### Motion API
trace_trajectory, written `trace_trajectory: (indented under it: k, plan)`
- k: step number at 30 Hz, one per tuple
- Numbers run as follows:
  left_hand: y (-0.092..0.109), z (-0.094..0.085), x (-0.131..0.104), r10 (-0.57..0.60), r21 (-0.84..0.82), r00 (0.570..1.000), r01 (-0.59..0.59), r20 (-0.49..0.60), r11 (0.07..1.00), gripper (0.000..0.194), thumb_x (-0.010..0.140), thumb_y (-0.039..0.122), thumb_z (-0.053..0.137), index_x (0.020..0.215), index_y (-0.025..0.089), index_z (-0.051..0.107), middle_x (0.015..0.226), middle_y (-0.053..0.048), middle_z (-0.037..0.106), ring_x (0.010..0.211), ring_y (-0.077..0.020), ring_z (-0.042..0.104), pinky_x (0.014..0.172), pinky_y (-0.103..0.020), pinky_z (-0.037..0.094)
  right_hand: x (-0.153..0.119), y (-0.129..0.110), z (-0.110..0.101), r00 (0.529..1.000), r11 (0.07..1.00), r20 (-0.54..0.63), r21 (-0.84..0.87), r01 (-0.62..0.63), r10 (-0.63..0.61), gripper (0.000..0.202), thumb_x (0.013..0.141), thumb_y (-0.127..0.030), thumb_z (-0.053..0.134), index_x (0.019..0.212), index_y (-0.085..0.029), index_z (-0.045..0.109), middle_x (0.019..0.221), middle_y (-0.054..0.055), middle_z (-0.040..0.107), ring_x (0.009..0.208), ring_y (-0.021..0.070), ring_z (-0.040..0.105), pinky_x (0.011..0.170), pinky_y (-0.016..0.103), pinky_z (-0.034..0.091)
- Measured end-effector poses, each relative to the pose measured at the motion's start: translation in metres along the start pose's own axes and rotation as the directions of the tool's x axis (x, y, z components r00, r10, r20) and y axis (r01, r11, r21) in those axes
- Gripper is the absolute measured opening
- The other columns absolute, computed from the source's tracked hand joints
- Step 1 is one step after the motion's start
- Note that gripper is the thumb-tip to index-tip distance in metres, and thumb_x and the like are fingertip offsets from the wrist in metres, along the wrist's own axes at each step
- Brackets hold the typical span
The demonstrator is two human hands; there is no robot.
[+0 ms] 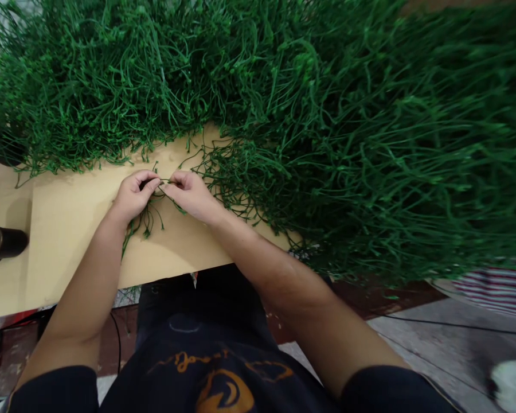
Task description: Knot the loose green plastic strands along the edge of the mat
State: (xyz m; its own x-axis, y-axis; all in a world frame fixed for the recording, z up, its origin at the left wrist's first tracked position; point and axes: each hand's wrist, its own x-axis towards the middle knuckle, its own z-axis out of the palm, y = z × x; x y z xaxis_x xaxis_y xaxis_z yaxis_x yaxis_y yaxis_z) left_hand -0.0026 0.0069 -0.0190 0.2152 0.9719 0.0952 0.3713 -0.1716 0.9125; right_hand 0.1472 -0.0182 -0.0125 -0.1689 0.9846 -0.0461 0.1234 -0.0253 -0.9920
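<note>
Both hands meet over the pale tabletop (pixel 81 212), fingertips almost touching. My left hand (pixel 138 194) is closed in a pinch on thin green stems (pixel 147 221), whose loose ends hang below it onto the board. Just to its right, my right hand (pixel 189 194) pinches a green strand between thumb and forefinger; a stem shows beneath its thumb. Fingers hide the exact spot where the strands meet. A large heap of green artificial stems (pixel 258 74) with small budded tips lies behind the hands and reaches far to the right.
A dark cylindrical cup-like object (pixel 4 244) lies at the left edge. Thin cables (pixel 456 325) cross the floor at lower right, near a red-and-white striped cloth (pixel 494 289). A whitish round object (pixel 513 381) stands in the lower right corner.
</note>
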Motion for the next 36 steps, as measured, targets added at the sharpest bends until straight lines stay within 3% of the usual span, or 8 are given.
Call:
trace_trajectory:
  k: [5,8,13,17,21,28,32,36]
  plan:
    - [-0.008,-0.005,0.009,0.019,0.15,0.98,0.011,-0.197,0.989,0.007,0.071,0.019,0.059,0.064,0.015,0.058,0.062,0.002,0.051,0.063,-0.0108,0.045,0.064,-0.024,0.036,-0.016,0.0,0.005,0.994,0.984,0.014,-0.144,0.105,-0.104,0.031,0.078,-0.023,0.049,0.054,-0.02,0.029,0.05,-0.007,0.025,0.049,0.0058,0.026,0.05,0.024,0.02]
    - [-0.007,-0.014,0.012,-0.076,0.061,0.935,0.103,-0.347,0.993,0.015,0.073,0.015,0.055,0.059,0.016,0.051,0.054,0.004,0.043,0.055,-0.0089,0.038,0.059,-0.023,0.032,-0.034,-0.003,0.005,0.977,0.959,0.037,-0.187,0.215,-0.212,0.033,0.08,-0.028,0.046,0.056,-0.021,0.024,0.053,-0.006,0.023,0.05,0.0064,0.024,0.051,0.024,0.021]
    - [-0.002,-0.022,0.008,-0.082,-0.126,0.978,0.058,-0.194,0.99,0.013,0.07,0.013,0.059,0.059,0.015,0.053,0.054,0.005,0.042,0.052,-0.0068,0.034,0.056,-0.02,0.031,-0.04,-0.006,-0.038,0.91,0.839,-0.11,-0.445,0.314,-0.399,0.025,0.079,-0.027,0.047,0.061,-0.021,0.032,0.062,-0.002,0.035,0.061,0.0107,0.037,0.058,0.027,0.031]
    - [-0.002,-0.022,0.005,-0.042,-0.175,0.992,0.021,-0.118,0.984,0.016,0.069,0.023,0.067,0.06,0.015,0.055,0.054,0.005,0.043,0.051,-0.0063,0.035,0.054,-0.02,0.032,-0.032,-0.012,-0.087,0.815,0.657,-0.275,-0.737,0.161,-0.51,0.016,0.077,-0.031,0.058,0.085,-0.019,0.052,0.093,0.009,0.05,0.092,0.0234,0.047,0.077,0.042,0.041]
    - [-0.001,-0.02,0.005,-0.02,-0.195,0.997,0.006,-0.068,0.981,0.026,0.07,0.035,0.07,0.061,0.016,0.055,0.053,0.005,0.042,0.049,-0.0064,0.035,0.051,-0.02,0.032,-0.027,-0.013,-0.081,0.814,0.549,-0.227,-0.825,0.132,-0.536,0.034,0.083,-0.038,0.054,0.111,-0.018,0.052,0.118,0.016,0.046,0.116,0.0337,0.038,0.089,0.054,0.037]
    - [-0.002,-0.016,0.004,-0.015,-0.185,1.0,0.015,0.001,0.983,0.025,0.073,0.035,0.068,0.062,0.016,0.057,0.055,0.004,0.046,0.052,-0.0071,0.04,0.054,-0.021,0.033,-0.002,-0.015,-0.005,0.934,0.727,0.101,-0.601,0.332,-0.343,0.02,0.087,-0.033,0.05,0.094,-0.015,0.054,0.091,0.009,0.06,0.087,0.0203,0.053,0.078,0.035,0.041]
    - [-0.003,-0.013,0.006,0.001,-0.164,1.0,-0.002,-0.002,0.986,0.026,0.075,0.034,0.067,0.061,0.016,0.056,0.055,0.005,0.045,0.054,-0.0078,0.04,0.057,-0.021,0.034,0.003,-0.008,-0.002,0.969,0.88,0.129,-0.407,0.247,-0.213,0.018,0.086,-0.034,0.052,0.08,-0.017,0.049,0.061,-0.004,0.044,0.056,0.0088,0.037,0.057,0.026,0.029]
    - [-0.005,-0.012,0.009,0.005,-0.184,1.0,-0.007,-0.008,0.983,0.03,0.072,0.038,0.07,0.06,0.016,0.055,0.056,0.004,0.045,0.055,-0.008,0.04,0.059,-0.022,0.036,0.005,0.003,-0.006,0.969,0.944,0.133,-0.231,0.235,-0.209,0.029,0.086,-0.041,0.052,0.07,-0.018,0.043,0.058,-0.006,0.035,0.055,0.0072,0.03,0.054,0.025,0.025]
